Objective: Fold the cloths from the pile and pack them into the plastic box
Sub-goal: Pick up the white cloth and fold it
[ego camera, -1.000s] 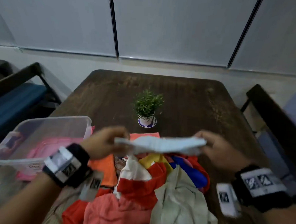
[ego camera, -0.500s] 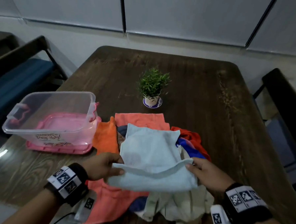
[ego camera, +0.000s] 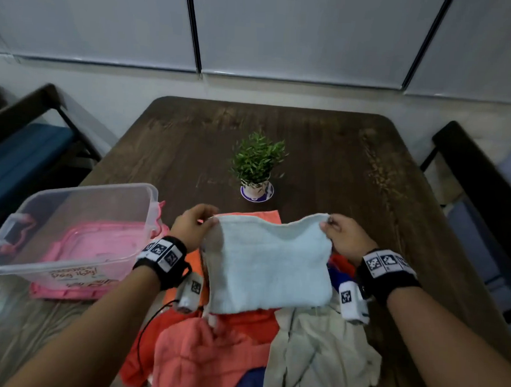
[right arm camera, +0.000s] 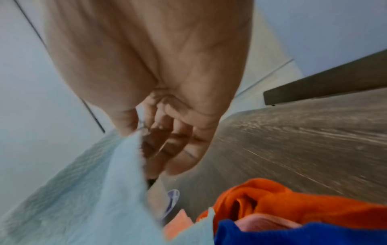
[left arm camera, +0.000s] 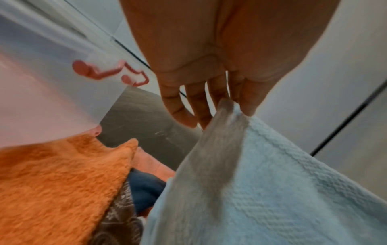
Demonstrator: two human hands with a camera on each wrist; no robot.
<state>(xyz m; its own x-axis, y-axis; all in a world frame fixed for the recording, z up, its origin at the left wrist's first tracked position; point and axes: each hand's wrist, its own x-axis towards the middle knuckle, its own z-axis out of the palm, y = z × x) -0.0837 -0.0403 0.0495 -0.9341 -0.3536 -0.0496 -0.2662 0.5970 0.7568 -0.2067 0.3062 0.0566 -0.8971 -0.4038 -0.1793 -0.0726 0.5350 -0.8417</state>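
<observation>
- Both hands are up over the pile with one light blue cloth [ego camera: 269, 265] stretched between them, hanging like a little curtain above the heap.
- Left hand [ego camera: 192, 227] pinches the top left corner. From the left wrist view you can see the corner tucked between thumb and fingers, with the other fingers [left arm camera: 182, 106] loosely extended.
- Right hand [ego camera: 345, 238] pinches the top right corner the same way. The right wrist view is blurry, but the cloth edge clearly runs in between thumb and curled fingers.
- The blue one looks doubled over already, at least one fold in I'd guess, though I can't say for sure how many layers there are.
- The pile [ego camera: 240, 355] underneath is a jumble: orange, salmon, cream and dark blue bits, all unfolded as far as I can tell, sitting at the near edge of the wooden table [ego camera: 338, 168].
- The plastic box [ego camera: 77, 231] sits to the left of the pile, lid off and open. The pink stuff showing through it looks like the lid underneath, and I see no folded cloth inside.
- So progress-wise: basically the start. One cloth mid-fold, nothing packed, whole heap left to go.
- Small potted plant [ego camera: 257, 166] in the middle of the table, not in the way.
</observation>
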